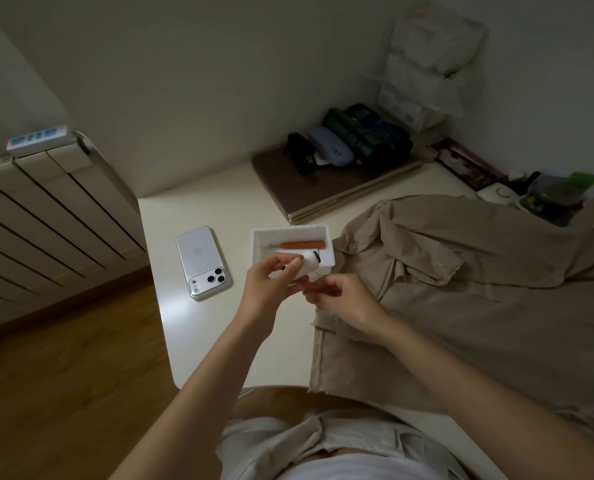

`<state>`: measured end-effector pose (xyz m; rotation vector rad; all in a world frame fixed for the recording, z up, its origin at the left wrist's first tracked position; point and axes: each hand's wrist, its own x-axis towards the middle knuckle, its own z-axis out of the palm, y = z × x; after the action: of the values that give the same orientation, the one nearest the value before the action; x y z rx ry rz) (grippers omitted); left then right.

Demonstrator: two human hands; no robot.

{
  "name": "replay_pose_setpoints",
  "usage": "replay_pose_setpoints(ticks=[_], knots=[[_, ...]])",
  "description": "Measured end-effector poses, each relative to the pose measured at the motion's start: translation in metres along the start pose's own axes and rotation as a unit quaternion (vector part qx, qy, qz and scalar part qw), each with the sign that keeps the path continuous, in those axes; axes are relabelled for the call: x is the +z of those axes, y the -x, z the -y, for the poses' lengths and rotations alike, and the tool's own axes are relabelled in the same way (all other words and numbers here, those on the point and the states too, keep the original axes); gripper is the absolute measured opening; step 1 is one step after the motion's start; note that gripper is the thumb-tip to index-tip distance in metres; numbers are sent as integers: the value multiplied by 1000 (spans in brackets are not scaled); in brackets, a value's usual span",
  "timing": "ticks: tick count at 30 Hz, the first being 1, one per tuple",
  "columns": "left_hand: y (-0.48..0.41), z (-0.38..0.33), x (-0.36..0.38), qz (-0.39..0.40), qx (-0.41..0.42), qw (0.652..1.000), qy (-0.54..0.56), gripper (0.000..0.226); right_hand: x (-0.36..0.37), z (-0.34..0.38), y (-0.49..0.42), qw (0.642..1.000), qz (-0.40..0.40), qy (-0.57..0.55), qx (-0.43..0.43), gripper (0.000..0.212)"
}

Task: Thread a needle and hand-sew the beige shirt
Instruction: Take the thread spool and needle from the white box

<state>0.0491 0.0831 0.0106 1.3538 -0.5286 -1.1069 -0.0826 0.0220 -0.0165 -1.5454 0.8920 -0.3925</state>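
Note:
The beige shirt (461, 271) lies crumpled over the right half of the white table (198, 327). A small white box (325, 233) stands just left of the shirt with an orange tool (302, 244) inside. My left hand (271, 285) holds a white thread spool (310, 260) over the box's front edge. My right hand (344, 299) is close beside it, fingertips pinched together near the spool; the thread and any needle are too fine to make out.
A white phone (203, 261) lies face down left of the box. A brown mat (323, 185) with glasses cases and rolled dark items sits at the back. Clutter fills the back right corner. A radiator (46, 220) stands left, above wooden floor.

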Motion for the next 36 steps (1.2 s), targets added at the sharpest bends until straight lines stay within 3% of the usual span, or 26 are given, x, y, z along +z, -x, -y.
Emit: replay_pose_setpoints(ticks=[10,19,24,29,36], knots=[[-8,1,-9,-51,12,999,0,13,-14,-11,3,1000,-11,26,-3,12],[-15,6,-23,-53,-8,997,-49,9,-41,-14,-3,995,-97,30,1,8],[-20,15,-30,-15,-29,994,-109,13,-58,-8,-11,986,-159,58,-5,4],[-25,23,-41,2,-37,985,-171,9,-67,-5,-11,982,-167,86,-10,5],[-36,34,-49,-5,-9,935,-356,19,-61,-15,-7,975,-165,147,-3,5]])
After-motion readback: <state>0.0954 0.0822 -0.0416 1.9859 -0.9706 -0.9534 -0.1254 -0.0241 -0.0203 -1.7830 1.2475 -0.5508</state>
